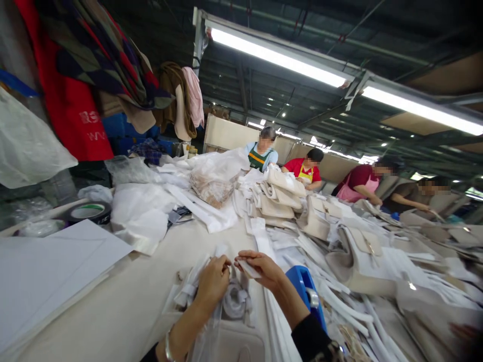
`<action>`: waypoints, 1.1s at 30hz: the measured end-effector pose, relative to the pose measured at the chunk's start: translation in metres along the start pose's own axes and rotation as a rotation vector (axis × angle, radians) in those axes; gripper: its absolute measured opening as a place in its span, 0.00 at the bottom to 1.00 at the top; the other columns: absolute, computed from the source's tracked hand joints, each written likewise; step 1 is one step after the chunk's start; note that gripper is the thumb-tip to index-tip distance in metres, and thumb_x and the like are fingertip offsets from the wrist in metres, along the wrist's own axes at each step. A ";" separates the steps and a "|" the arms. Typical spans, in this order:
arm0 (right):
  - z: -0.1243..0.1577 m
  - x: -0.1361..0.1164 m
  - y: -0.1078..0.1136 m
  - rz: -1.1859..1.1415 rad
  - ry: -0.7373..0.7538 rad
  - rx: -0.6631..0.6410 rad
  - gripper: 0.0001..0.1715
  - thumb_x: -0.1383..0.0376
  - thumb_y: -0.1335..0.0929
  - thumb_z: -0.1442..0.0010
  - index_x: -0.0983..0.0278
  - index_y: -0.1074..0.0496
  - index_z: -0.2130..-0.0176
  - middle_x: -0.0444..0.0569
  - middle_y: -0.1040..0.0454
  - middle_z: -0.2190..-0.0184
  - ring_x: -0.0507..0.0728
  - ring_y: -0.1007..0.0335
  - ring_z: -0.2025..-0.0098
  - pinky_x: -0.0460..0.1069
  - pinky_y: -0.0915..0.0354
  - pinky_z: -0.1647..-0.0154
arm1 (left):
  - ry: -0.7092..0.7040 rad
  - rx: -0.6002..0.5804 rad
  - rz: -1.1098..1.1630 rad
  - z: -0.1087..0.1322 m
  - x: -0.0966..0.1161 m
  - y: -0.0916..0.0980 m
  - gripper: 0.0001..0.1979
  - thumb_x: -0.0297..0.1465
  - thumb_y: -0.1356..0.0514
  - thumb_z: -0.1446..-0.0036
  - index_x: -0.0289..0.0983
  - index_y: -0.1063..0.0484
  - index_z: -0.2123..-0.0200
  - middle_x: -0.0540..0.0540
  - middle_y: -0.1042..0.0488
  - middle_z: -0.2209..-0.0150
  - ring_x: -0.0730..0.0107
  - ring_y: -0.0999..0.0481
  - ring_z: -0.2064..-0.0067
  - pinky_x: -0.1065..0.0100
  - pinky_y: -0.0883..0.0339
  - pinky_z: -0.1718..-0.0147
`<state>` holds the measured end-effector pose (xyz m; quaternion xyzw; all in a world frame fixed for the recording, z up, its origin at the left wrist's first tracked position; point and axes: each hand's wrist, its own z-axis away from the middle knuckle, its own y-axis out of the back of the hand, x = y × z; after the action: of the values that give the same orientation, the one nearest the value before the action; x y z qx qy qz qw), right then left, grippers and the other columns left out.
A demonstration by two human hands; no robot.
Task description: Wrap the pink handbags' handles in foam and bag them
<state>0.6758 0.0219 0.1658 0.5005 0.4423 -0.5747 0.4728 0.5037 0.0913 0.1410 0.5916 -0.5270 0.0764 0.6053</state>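
My left hand [213, 277] is curled with the fingertips pinched together, and what they hold, if anything, I cannot make out. Just to its right, my right hand [262, 267] grips a small white flat piece [249, 269], thin like a card or paper, between thumb and fingers. Under both hands lies a beige bag [239, 342] with clear plastic [206, 334] beside it, under my left forearm. A white wrapped roll [234, 300] rests on top of the bag. A blue tape dispenser [307, 294] stands beside my right forearm.
Beige bags [281, 193] and white strips pile up ahead and to the right. At left are white sheets [56, 281], a tape roll [88, 212] and plastic bags [139, 213]. Clothes hang at upper left. Several people, one in a green apron [257, 160], work across the table.
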 end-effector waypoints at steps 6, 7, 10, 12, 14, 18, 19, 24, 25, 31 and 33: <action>0.005 0.019 -0.004 -0.211 0.103 0.099 0.23 0.56 0.23 0.57 0.65 0.24 0.62 0.54 0.21 0.60 0.58 0.24 0.57 0.49 0.30 0.58 | 0.040 -0.010 0.472 -0.007 -0.008 -0.004 0.08 0.26 0.46 0.48 0.39 0.29 0.65 0.51 0.27 0.74 0.69 0.26 0.69 0.70 0.38 0.67; 0.004 0.021 -0.005 -0.167 0.107 0.132 0.24 0.52 0.24 0.55 0.65 0.25 0.64 0.53 0.22 0.62 0.56 0.23 0.63 0.48 0.29 0.64 | 0.041 -0.002 0.581 -0.008 -0.008 -0.004 0.07 0.27 0.45 0.49 0.38 0.29 0.65 0.52 0.28 0.75 0.69 0.27 0.70 0.69 0.37 0.68; 0.002 0.026 -0.009 -0.084 0.093 0.175 0.26 0.45 0.28 0.50 0.65 0.28 0.67 0.49 0.24 0.71 0.50 0.31 0.77 0.44 0.36 0.78 | 0.060 0.034 0.845 -0.008 -0.006 -0.004 0.08 0.30 0.42 0.50 0.37 0.31 0.64 0.52 0.29 0.74 0.69 0.26 0.70 0.69 0.34 0.66; 0.000 0.027 -0.011 -0.007 0.087 0.190 0.23 0.47 0.29 0.48 0.64 0.30 0.68 0.45 0.26 0.74 0.47 0.37 0.82 0.43 0.41 0.82 | 0.084 0.043 0.898 -0.007 -0.006 -0.004 0.12 0.33 0.42 0.49 0.36 0.33 0.59 0.51 0.27 0.71 0.71 0.25 0.70 0.69 0.33 0.66; -0.004 0.027 -0.012 0.103 0.081 0.205 0.18 0.51 0.29 0.47 0.63 0.32 0.69 0.42 0.28 0.77 0.47 0.40 0.84 0.43 0.46 0.84 | 0.108 0.049 0.920 -0.007 -0.006 -0.003 0.16 0.33 0.43 0.48 0.36 0.35 0.55 0.49 0.26 0.67 0.73 0.26 0.71 0.69 0.32 0.67; -0.009 0.024 -0.017 0.391 0.084 0.247 0.10 0.60 0.31 0.48 0.63 0.33 0.75 0.38 0.34 0.84 0.48 0.43 0.85 0.44 0.51 0.82 | 0.175 0.116 1.035 -0.006 -0.006 -0.001 0.23 0.31 0.41 0.48 0.36 0.38 0.48 0.48 0.25 0.64 0.74 0.24 0.71 0.69 0.29 0.65; -0.010 0.023 -0.018 0.464 0.089 0.256 0.09 0.62 0.30 0.49 0.63 0.32 0.76 0.38 0.34 0.84 0.48 0.43 0.84 0.44 0.51 0.81 | 0.194 0.131 1.056 -0.006 -0.005 -0.001 0.25 0.31 0.41 0.48 0.36 0.39 0.46 0.47 0.25 0.64 0.73 0.23 0.70 0.68 0.28 0.63; -0.015 0.011 -0.022 0.729 0.114 0.283 0.07 0.68 0.28 0.53 0.63 0.29 0.79 0.43 0.31 0.82 0.52 0.38 0.76 0.46 0.50 0.73 | 0.200 0.134 0.975 -0.006 -0.006 -0.005 0.30 0.31 0.45 0.43 0.37 0.48 0.37 0.43 0.24 0.58 0.67 0.20 0.66 0.65 0.27 0.64; -0.016 0.009 -0.023 0.756 0.117 0.283 0.06 0.68 0.28 0.54 0.63 0.29 0.79 0.45 0.29 0.81 0.53 0.37 0.74 0.47 0.49 0.72 | 0.175 0.146 0.892 -0.004 -0.006 -0.006 0.29 0.31 0.47 0.41 0.38 0.48 0.37 0.43 0.24 0.58 0.67 0.21 0.66 0.64 0.27 0.63; -0.013 0.012 -0.034 0.714 0.192 0.249 0.03 0.68 0.30 0.49 0.62 0.28 0.74 0.49 0.24 0.73 0.56 0.29 0.68 0.47 0.41 0.68 | -0.278 0.207 0.086 0.008 0.009 0.000 0.22 0.24 0.51 0.39 0.40 0.33 0.43 0.40 0.28 0.50 0.57 0.30 0.48 0.55 0.37 0.47; -0.008 0.019 -0.036 0.644 0.205 0.231 0.03 0.69 0.33 0.47 0.62 0.29 0.72 0.46 0.26 0.75 0.54 0.29 0.72 0.47 0.38 0.71 | -0.243 0.317 -0.054 0.009 0.011 0.004 0.16 0.27 0.46 0.40 0.36 0.31 0.48 0.37 0.30 0.50 0.53 0.33 0.48 0.52 0.39 0.47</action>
<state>0.6404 0.0342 0.1475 0.7196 0.2390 -0.3891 0.5231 0.5012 0.0792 0.1493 0.6984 -0.5615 0.0700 0.4382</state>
